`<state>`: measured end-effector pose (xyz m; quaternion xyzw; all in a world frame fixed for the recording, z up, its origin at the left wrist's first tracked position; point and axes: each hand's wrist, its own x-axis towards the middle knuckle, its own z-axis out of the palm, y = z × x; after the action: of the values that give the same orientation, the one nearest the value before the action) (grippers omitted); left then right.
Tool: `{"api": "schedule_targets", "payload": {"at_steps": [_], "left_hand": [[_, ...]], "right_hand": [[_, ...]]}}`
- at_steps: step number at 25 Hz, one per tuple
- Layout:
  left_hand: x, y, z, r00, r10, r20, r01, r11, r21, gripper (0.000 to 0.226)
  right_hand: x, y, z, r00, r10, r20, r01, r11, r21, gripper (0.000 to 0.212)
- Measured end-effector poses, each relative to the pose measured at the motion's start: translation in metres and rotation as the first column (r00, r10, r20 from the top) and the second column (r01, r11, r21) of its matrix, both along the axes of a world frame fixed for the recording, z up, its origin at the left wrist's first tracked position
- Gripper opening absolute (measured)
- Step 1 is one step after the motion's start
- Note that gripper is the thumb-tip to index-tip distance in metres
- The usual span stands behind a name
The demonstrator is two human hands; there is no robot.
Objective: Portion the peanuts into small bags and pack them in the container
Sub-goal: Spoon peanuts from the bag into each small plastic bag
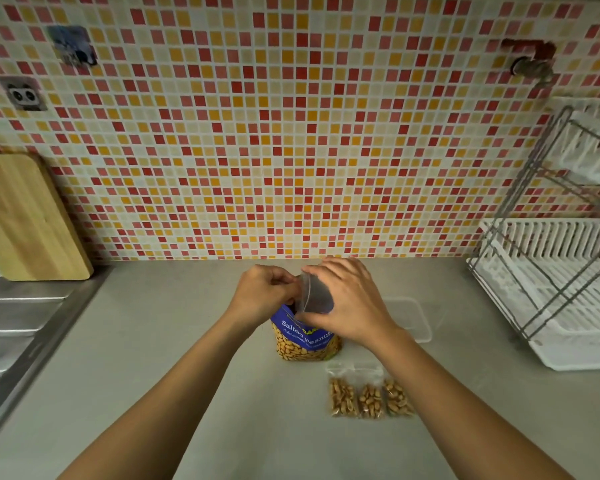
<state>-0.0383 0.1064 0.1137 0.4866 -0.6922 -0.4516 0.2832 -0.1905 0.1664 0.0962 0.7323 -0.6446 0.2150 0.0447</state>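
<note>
Three filled bags; one empty bag

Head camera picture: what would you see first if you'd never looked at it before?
The tiled wall, red, orange and cream, fills the top half. Below it, the left hand and right hand hold a small clear bag over the blue peanut bag. Three filled little bags lie in a row nearer, to the right.

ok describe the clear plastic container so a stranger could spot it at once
Start at the white dish rack on the right of the counter. Just left of it, beyond the right hand, lies a shallow rectangular container. It alone is a see-through box, unlike the blue peanut bag and three small filled bags.
</note>
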Motion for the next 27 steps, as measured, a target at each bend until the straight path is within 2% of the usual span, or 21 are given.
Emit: {"api": "schedule_targets", "payload": {"at_steps": [3,5,7,9,10,12,15,17,19,21,23,27], "left_hand": [[-0.001,-0.004,-0.004,0.999,-0.02,-0.035,0.02,1.0,0.013,0.009],[0.003,-0.012,-0.008,0.998,0.011,-0.059,-0.011,1.0,0.005,0.02],[0.007,-0.023,-0.018,0.983,0.127,0.129,-0.109,0.985,-0.135,0.035],[0.011,-0.031,-0.033,0.914,0.194,0.356,-0.114,0.966,-0.232,0.046],[0.011,-0.032,-0.041,0.892,0.186,0.411,-0.102,0.971,-0.218,0.045],[0.009,-0.032,-0.053,0.892,0.17,0.42,-0.093,0.976,-0.198,0.036],[0.004,-0.03,-0.052,0.917,0.238,0.319,-0.118,0.928,-0.353,0.027],[0.001,-0.028,-0.047,0.928,0.2,0.314,-0.027,0.876,-0.481,0.025],[-0.003,-0.026,-0.046,0.833,0.143,0.535,0.211,0.811,-0.546,0.026],[-0.008,-0.025,-0.049,0.703,0.133,0.699,0.327,0.812,-0.483,0.029],[-0.016,-0.025,-0.052,0.699,0.113,0.706,0.244,0.89,-0.384,0.029],[-0.029,-0.033,-0.062,0.828,0.138,0.543,-0.027,0.978,-0.206,0.022]], "right_hand": [[-0.004,-0.002,-0.003,0.994,0.021,0.103,-0.013,0.997,-0.07,0.063],[-0.01,-0.001,-0.005,0.932,0.013,0.363,0.005,0.999,-0.049,0.058],[-0.019,0.0,-0.01,0.778,-0.025,0.628,0.029,1.0,0.003,0.056],[-0.027,0.002,-0.02,0.67,-0.05,0.741,0.044,0.999,0.028,0.053],[-0.028,0.003,-0.025,0.65,-0.065,0.758,0.044,0.998,0.048,0.052],[-0.027,0.004,-0.037,0.625,-0.102,0.774,0.033,0.994,0.105,0.051],[-0.025,0.003,-0.051,0.553,-0.157,0.818,0.038,0.986,0.164,0.051],[-0.026,0.0,-0.057,0.503,-0.168,0.848,0.047,0.985,0.166,0.05],[-0.028,-0.003,-0.06,0.483,-0.161,0.861,0.039,0.986,0.163,0.05],[-0.028,-0.004,-0.06,0.488,-0.151,0.86,0.022,0.987,0.161,0.048],[-0.028,-0.005,-0.058,0.499,-0.138,0.856,0.004,0.988,0.157,0.043],[-0.028,-0.006,-0.055,0.507,-0.125,0.853,-0.016,0.988,0.154,0.039]]}}
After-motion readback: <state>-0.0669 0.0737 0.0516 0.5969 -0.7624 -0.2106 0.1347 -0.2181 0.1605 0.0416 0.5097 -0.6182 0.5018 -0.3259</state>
